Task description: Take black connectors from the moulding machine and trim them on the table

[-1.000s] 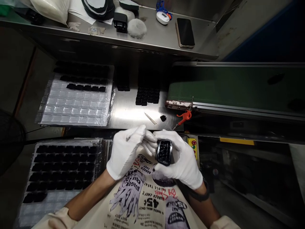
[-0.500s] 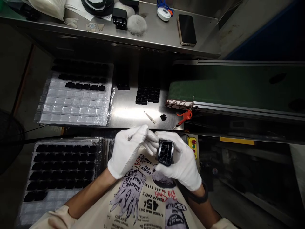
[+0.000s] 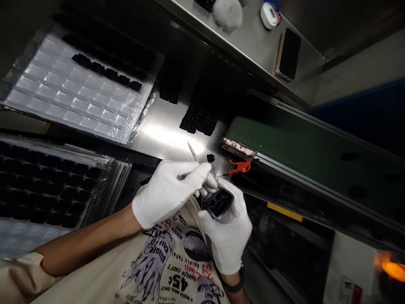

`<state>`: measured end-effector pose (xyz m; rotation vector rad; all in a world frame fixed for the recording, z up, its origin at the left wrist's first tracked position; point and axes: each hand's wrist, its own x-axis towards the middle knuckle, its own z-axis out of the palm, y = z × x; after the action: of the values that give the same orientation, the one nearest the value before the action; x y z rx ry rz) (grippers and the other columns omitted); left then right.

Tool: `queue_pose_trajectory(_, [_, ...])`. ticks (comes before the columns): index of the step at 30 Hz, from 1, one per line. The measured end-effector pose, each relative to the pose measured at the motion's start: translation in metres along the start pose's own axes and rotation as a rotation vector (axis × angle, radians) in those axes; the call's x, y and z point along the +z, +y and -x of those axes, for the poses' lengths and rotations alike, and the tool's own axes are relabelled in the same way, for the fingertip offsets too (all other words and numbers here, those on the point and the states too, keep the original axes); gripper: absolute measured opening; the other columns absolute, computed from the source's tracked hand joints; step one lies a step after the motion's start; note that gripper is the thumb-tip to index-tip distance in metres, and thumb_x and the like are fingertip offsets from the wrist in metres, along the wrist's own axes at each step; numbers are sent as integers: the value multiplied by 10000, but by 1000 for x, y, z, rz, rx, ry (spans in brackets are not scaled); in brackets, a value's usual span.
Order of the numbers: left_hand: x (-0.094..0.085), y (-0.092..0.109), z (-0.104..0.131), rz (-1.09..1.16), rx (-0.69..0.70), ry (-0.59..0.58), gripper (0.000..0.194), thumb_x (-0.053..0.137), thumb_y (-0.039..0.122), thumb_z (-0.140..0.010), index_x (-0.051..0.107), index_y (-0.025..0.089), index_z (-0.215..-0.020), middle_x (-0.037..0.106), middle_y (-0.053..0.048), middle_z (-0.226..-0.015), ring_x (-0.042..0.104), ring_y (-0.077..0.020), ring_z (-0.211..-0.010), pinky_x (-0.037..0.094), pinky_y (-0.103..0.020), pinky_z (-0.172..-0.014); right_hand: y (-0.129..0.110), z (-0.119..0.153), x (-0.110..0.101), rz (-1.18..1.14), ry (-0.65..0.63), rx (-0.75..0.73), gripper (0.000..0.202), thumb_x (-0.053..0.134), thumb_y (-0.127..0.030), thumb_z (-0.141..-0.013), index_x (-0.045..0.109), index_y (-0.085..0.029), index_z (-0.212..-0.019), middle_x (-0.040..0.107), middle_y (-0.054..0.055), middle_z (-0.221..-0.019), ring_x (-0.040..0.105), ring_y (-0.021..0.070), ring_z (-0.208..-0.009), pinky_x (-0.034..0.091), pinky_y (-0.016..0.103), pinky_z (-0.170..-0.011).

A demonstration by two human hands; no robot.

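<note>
In my white-gloved right hand (image 3: 229,226) is a black rounded-rectangular plastic piece (image 3: 220,203) with a grid of hollows on its upper face, gripped by the edges and tilted. My left hand (image 3: 177,190), gloved in white too, is closed with thumb and forefinger pressed together. Its lower fingertips lie against or just beside the far left edge of the piece; what it pinches, if anything, is hidden. Just beyond my hands, a small black part (image 3: 210,158) and thin metal tweezers (image 3: 193,151) lie on the steel table (image 3: 155,133). An orange air gun (image 3: 241,166) is to their right.
Black parts (image 3: 199,119) stand in rows on the table. A clear plastic tray (image 3: 72,95), partly filled, lies left; stacked trays of black parts (image 3: 47,185) sit below it. A green conveyor belt (image 3: 291,147) runs right. On the shelf lies a phone (image 3: 288,54).
The view has turned, so bench and conveyor now slope down to the right. The black piece has tilted in my right hand; my left hand stays close to its edge.
</note>
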<state>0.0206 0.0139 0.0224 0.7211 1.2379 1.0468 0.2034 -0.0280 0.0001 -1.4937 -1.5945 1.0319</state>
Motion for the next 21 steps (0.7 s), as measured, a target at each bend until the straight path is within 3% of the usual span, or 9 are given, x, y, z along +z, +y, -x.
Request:
queue_pose_trajectory(5, [-10,1,-13,18,-47,4,319,682,122,-1006,830,194,-732,814,-3,-732,736,-119,-620,640,-189,-632,-7,-12,5,-33,-71,128,592,923,-453,-897,723,-261,-1420,704,119,-1432,688,348,-1349,557,649,-1205])
queue_pose_trajectory(10, [-21,-10,-21,-139,77,54,370,603,202,-1070,819,225,-770,804,-9,-760,729,-138,-645,636,-231,-641,-7,-25,17,72,-119,101,560,873,-428,-940,689,-243,-1435,694,140,-1446,679,341,-1360,571,632,-1195])
queue_pose_trajectory(12, [-23,-13,-24,-327,263,66,362,618,254,-1087,828,241,-793,821,-25,-817,749,-171,-723,648,-291,-733,-1,-31,19,229,-102,-29,550,866,-397,-949,682,-262,-1450,714,127,-1435,685,337,-1347,536,636,-1229])
queue_pose_trajectory(15, [-25,-11,-31,-581,496,-7,293,731,390,-1058,840,237,-833,820,-49,-859,754,-216,-813,636,-370,-833,14,-48,20,444,-59,-308,534,812,-341,-998,656,-276,-1504,754,110,-1406,698,327,-1323,454,639,-1288])
queue_pose_trajectory(17, [-27,-9,-37,-699,491,-32,300,759,443,-1041,841,221,-857,808,-63,-858,744,-227,-808,624,-388,-813,26,-67,25,500,-61,-471,529,763,-326,-1030,628,-259,-1538,767,111,-1398,713,318,-1296,422,631,-1304])
queue_pose_trajectory(21, [-44,-18,-54,-771,361,12,262,742,349,-1034,819,216,-821,791,-60,-821,709,-223,-749,596,-392,-742,43,-117,56,588,-88,-716,482,668,-333,-1070,619,-231,-1538,797,115,-1341,759,314,-1201,427,627,-1282])
